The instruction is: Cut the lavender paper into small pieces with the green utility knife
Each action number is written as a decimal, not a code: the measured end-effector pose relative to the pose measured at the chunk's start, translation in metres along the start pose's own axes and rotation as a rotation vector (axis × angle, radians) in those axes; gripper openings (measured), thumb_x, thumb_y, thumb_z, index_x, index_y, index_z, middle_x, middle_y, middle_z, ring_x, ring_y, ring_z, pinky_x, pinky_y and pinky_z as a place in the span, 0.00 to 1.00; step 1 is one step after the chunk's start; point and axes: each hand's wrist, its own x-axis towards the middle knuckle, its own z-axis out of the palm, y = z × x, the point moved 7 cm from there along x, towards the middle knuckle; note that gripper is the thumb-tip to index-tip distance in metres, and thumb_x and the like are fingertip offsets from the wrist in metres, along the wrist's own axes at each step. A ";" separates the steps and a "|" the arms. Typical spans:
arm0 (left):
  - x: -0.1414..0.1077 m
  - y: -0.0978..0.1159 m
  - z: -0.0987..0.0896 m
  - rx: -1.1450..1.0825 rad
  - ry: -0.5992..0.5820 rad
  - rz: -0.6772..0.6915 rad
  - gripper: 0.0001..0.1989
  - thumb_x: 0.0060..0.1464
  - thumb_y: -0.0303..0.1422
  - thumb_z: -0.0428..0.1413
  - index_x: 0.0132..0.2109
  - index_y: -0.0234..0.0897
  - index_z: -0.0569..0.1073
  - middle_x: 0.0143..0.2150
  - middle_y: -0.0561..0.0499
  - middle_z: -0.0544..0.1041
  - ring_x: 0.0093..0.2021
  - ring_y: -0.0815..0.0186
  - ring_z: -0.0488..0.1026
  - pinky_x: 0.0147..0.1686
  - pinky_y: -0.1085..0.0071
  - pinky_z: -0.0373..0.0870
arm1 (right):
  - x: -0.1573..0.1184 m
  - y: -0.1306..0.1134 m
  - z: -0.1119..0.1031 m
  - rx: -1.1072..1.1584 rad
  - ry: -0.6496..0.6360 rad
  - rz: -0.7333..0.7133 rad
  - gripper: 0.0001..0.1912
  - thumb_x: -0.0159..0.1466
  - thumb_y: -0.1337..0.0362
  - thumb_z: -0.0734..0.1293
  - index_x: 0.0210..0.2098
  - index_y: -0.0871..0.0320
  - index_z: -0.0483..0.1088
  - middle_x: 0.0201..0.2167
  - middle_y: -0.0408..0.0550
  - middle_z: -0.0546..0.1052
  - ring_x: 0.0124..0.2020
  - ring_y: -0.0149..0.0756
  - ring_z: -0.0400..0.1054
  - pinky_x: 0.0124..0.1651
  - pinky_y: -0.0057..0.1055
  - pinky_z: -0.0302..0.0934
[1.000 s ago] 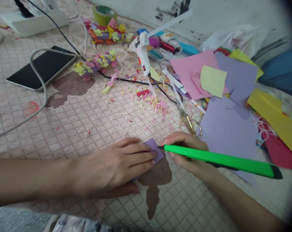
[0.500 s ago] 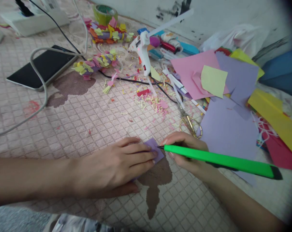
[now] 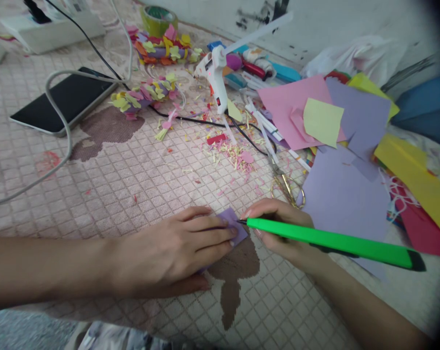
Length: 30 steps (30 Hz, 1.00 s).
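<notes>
Spreads a pale pink-beige cloth [image 3: 161, 189] over tbl, w/ diamond grid & brown patches [image 3: 238, 262], one directly nr the hands. Backs onto a scuffed white wall [image 3: 325, 19], w/ plastic bag [image 3: 351, 61] slumped nr its foot. Shows power strip [image 3: 48, 36] far L, w/ black plug in it; loops pale cable [image 3: 67, 146] over dark tablet [image 3: 83, 92]. Holds tape roll [image 3: 147, 22], paper-flower garland [image 3: 143, 97] & white glue gun [image 3: 218, 87] at mid-far, plus litter of pink & yellow scraps [image 3: 238, 158]. Heaps pink sheet [image 3: 285, 104], big purple sheet [image 3: 344, 189] & yellow sheet [image 3: 413, 165] to R, w/ gold-handled scissors [image 3: 287, 187] at near L edge of pile.

Pins small purple ppr [image 3: 241, 234] to cloth under L hand [image 3: 183, 248], flat, palm down, fingers stretched out close together. Lies mostly hidden below those fingers, w/ one end poking out past fingertips & a sliver visible nr thumb. Grips green pen [image 3: 329, 241] in R hand [image 3: 282, 210], pinched btwn thumb & fingers nr dark tip. Sets tip right at exposed end of ppr; can't tell if touching.

Turns ppr's bare end R & slightly away from body; can't tell full long axis, being covered. Aims pen tip L, toward L fingertips; runs pen's long axis roughly L–R, dropping slightly in view to black butt end, out past R wrist.
</notes>
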 end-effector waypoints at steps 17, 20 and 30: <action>0.002 0.001 -0.003 0.010 0.000 -0.013 0.23 0.72 0.38 0.47 0.68 0.31 0.64 0.67 0.44 0.70 0.67 0.55 0.66 0.68 0.58 0.57 | -0.006 -0.002 -0.002 -0.015 0.056 0.032 0.07 0.63 0.69 0.67 0.37 0.51 0.74 0.33 0.44 0.81 0.34 0.35 0.77 0.33 0.30 0.71; 0.002 0.001 -0.002 0.020 0.007 -0.014 0.23 0.73 0.38 0.46 0.68 0.32 0.65 0.67 0.44 0.71 0.67 0.56 0.67 0.68 0.58 0.57 | -0.008 0.000 0.000 -0.008 0.043 0.041 0.07 0.64 0.70 0.67 0.38 0.51 0.74 0.34 0.44 0.81 0.34 0.34 0.77 0.34 0.30 0.70; 0.001 0.002 -0.001 0.041 0.004 -0.006 0.22 0.73 0.38 0.46 0.67 0.30 0.66 0.67 0.44 0.70 0.66 0.55 0.67 0.67 0.58 0.57 | -0.008 0.001 0.000 -0.004 0.034 0.036 0.09 0.64 0.71 0.67 0.40 0.50 0.74 0.34 0.42 0.80 0.36 0.31 0.76 0.36 0.27 0.69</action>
